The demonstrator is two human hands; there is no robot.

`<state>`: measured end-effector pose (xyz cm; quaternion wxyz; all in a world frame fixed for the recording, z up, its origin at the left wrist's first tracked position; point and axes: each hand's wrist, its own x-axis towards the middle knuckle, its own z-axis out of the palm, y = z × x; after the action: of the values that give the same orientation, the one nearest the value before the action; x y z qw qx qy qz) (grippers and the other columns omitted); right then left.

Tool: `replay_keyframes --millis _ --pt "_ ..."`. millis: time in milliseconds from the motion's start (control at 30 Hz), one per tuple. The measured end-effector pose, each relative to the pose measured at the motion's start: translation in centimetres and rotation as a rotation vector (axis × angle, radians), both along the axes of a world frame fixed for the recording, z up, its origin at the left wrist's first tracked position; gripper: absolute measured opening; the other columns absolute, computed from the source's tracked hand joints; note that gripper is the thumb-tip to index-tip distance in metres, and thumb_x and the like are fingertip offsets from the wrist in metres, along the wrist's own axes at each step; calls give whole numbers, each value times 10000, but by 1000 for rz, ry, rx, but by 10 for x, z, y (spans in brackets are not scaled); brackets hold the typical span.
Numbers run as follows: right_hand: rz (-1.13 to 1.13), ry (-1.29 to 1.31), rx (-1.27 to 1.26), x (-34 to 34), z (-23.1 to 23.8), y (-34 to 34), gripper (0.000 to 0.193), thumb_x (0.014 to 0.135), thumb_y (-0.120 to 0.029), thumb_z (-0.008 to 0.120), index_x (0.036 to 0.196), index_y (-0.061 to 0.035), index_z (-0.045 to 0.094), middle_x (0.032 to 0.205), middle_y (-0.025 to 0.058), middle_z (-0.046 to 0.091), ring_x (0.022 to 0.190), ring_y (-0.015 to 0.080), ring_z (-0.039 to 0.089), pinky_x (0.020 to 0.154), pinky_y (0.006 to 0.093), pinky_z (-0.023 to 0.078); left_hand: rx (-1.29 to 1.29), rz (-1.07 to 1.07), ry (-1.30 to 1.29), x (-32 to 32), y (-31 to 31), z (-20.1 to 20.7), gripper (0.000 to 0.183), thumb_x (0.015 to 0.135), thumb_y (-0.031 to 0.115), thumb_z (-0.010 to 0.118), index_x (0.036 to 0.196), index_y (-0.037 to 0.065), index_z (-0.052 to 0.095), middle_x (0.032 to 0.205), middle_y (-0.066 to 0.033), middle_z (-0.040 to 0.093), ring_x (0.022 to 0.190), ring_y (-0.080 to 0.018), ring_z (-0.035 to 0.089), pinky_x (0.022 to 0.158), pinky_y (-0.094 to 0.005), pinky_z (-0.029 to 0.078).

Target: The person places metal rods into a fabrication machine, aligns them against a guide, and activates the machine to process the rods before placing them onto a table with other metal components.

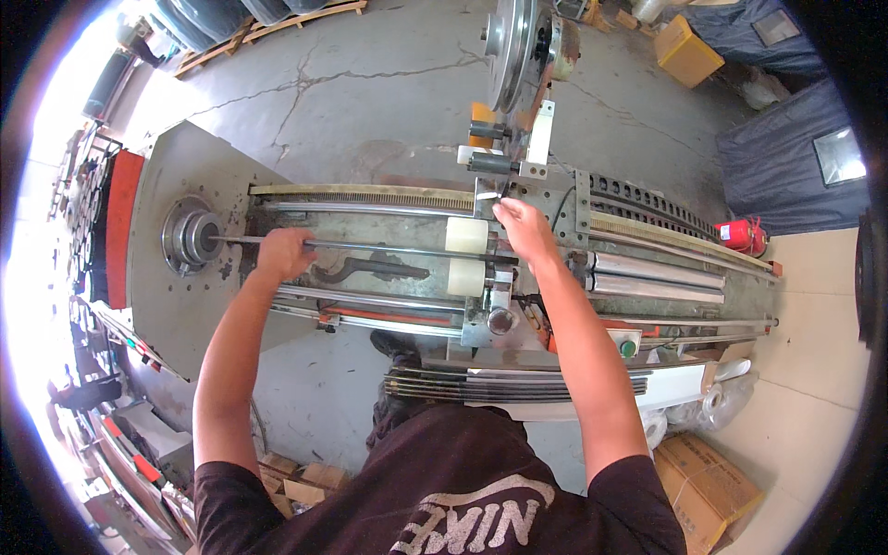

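Note:
My left hand (pixel 283 255) is wrapped round a long thin metal rod (pixel 379 248), near its left end. That end reaches the round chuck (pixel 192 237) on the grey headstock; whether it sits inside, I cannot tell. Farther right the rod runs between two pale rollers (pixel 467 235) on the machine's carriage (pixel 476 330). My right hand (pixel 524 229) is at the far side of the carriage, fingers pinched together beside a small white-tipped piece (pixel 487 195). What they grip is hidden. A dark hooked spanner (pixel 388 269) lies on the bed below the rod.
Several rods (pixel 518 386) lie along the machine's near side. A belt-and-wheel head (pixel 511 55) rises beyond the carriage. A green push button (pixel 628 349) sits at the near right. A red cylinder (pixel 742 237) stands by the right end, and a cardboard box (pixel 708 490) is at the lower right.

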<state>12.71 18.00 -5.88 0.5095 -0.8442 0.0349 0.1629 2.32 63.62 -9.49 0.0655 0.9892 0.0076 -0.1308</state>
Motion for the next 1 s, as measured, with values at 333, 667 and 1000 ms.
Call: replay_keyframes --millis 333,667,1000 --pt "-49 209 132 46 -97 30 460 975 -346 729 1182 65 729 1034 138 776 911 206 721 804 373 554 -128 -105 -3 12 -104 -1 445 819 369 830 1188 139 736 1057 -138 765 1024 -399 705 883 -511 558" --pt "-30 203 -4 44 -98 27 444 993 -295 734 1271 49 696 1122 108 770 953 179 718 869 330 561 -253 -278 -69 21 -208 2 390 809 271 817 1085 66 631 1002 -143 733 1023 -346 703 924 -488 527" --pt "-80 135 -109 41 -97 32 529 964 -304 752 1324 73 668 1176 174 772 983 200 736 904 332 558 -252 -323 -214 20 -238 -10 271 826 202 762 993 75 591 938 -91 684 967 -284 692 906 -423 519"
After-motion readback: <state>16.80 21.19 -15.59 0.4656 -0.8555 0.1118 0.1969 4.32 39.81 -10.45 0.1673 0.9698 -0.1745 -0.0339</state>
